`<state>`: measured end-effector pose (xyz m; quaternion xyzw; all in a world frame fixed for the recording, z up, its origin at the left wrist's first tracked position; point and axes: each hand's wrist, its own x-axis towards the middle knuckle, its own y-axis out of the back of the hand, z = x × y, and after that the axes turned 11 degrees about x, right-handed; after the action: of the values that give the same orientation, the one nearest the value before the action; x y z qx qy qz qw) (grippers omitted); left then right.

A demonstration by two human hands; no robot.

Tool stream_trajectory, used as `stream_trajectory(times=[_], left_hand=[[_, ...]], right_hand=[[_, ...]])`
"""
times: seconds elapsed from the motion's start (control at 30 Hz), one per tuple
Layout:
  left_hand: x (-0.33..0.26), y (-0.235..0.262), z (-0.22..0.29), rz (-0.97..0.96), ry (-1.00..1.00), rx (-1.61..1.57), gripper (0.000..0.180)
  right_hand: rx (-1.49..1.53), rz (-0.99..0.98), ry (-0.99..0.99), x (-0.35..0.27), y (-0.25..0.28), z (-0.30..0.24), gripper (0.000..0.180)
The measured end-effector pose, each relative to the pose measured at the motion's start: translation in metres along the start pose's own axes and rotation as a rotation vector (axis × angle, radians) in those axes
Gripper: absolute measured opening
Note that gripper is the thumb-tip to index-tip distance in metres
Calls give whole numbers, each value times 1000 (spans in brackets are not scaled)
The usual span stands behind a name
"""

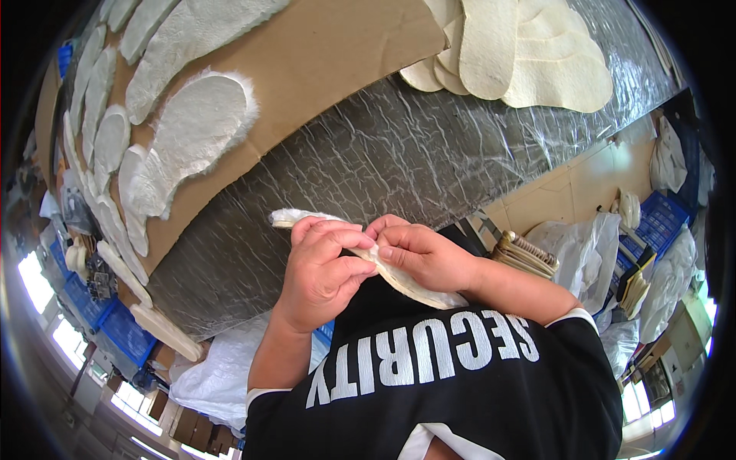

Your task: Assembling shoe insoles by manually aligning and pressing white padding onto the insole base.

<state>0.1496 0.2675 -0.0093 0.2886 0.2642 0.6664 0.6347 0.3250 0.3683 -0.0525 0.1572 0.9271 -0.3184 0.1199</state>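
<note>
Both of my hands pinch a thin white fleecy insole in front of my chest, at the near edge of the table. My left hand is closed round its middle, thumb and fingers pressed together. Close beside it, my right hand also grips the insole, thumb bent on top. One end sticks out past my left fingers; the other curves down under my right hand. The fingers cover the middle of the piece.
Clear plastic film covers the dark table. Cardboard on the left bears several fluffy white insoles. Cream insoles lie overlapped at the far right. Beyond the table's right edge are plastic bags and a blue crate.
</note>
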Motion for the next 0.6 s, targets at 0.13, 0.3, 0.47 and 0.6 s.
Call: stream_trajectory(times=[0.13,0.3,0.47,0.6], left_hand=[[-4,1,2,-39,63,7,21],[-10,3,5,-85,-5,199,18],[-18,11,12,-17,-84,279,19],[-15,23,24,-52,-18,207,24]], right_hand=[[97,9,-101,-2,-3,-4,26],[295,-31,-191,-15,-4,-8,12],[-353,52,-137,-35,-10,-33,33],[-607,54,0,-40,-16,-45,25]])
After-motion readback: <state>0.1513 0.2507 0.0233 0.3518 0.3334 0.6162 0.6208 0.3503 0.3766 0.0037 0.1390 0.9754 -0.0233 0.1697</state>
